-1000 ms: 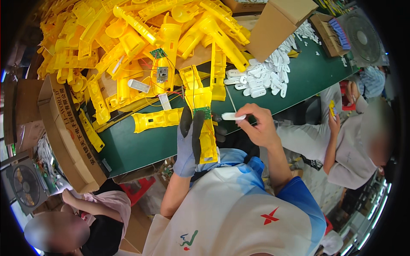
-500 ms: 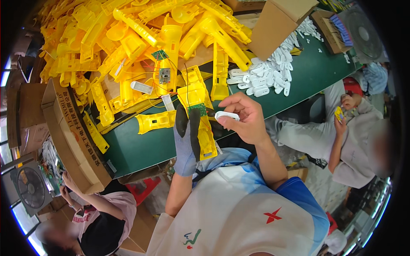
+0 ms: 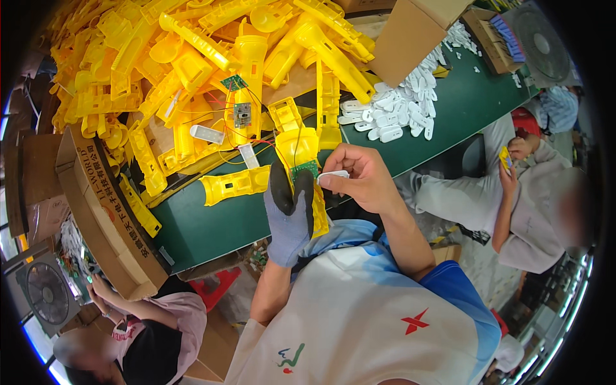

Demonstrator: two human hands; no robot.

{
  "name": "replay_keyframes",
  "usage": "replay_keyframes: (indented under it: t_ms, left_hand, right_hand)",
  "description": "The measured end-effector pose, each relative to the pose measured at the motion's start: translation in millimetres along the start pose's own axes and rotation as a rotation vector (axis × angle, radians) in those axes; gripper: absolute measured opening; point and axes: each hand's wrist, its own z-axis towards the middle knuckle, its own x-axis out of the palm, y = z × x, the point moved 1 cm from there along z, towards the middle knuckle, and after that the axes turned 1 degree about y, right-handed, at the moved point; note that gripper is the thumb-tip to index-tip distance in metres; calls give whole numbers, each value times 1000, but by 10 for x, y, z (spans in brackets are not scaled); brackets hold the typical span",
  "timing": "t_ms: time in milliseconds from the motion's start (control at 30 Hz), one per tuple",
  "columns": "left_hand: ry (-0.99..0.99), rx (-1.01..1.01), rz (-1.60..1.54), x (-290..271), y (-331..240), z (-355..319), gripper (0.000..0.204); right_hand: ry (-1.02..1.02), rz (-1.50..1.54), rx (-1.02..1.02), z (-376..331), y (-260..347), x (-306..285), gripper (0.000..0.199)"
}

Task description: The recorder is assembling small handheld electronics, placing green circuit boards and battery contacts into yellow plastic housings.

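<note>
My left hand [image 3: 289, 218], in a grey glove with black fingers, is closed round a yellow plastic housing [image 3: 299, 142]. A green circuit board [image 3: 305, 170] with thin wires lies in this housing, partly covered by the black fingertips. Between the thumb and fingers of my bare right hand [image 3: 364, 179] is a small white oval plastic piece [image 3: 333, 174], seen nearly edge-on. Its left end is right beside the housing's edge; whether they touch I cannot tell. Wires run up to a small board with a switch [image 3: 242, 115] on the yellow parts.
A heap of yellow housings [image 3: 135, 58] covers the table's far left. White oval pieces [image 3: 391, 112] are piled on the green tabletop [image 3: 462, 109] beside a cardboard box [image 3: 414, 42]. An open carton [image 3: 106, 218] stands at the left edge. Two people sit nearby, left and right.
My right hand has brought the white piece left against or close to the housing and turned it edge-on. My left hand has tilted the housing slightly and shifted it a little right.
</note>
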Motion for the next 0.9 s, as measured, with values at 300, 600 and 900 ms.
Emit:
replay_keyframes:
  t_ms: [300, 600, 900]
  left_hand:
    - [118, -325, -480, 93, -184, 28, 40]
    - [183, -320, -508, 143, -300, 27, 42]
    - [218, -376, -413, 81, -82, 41, 24]
  right_hand:
    - [-101, -134, -300, -96, -115, -120, 13]
    - [-201, -572, -676, -50, -103, -84, 17]
    - [-284, -567, -737, -38, -195, -18, 17]
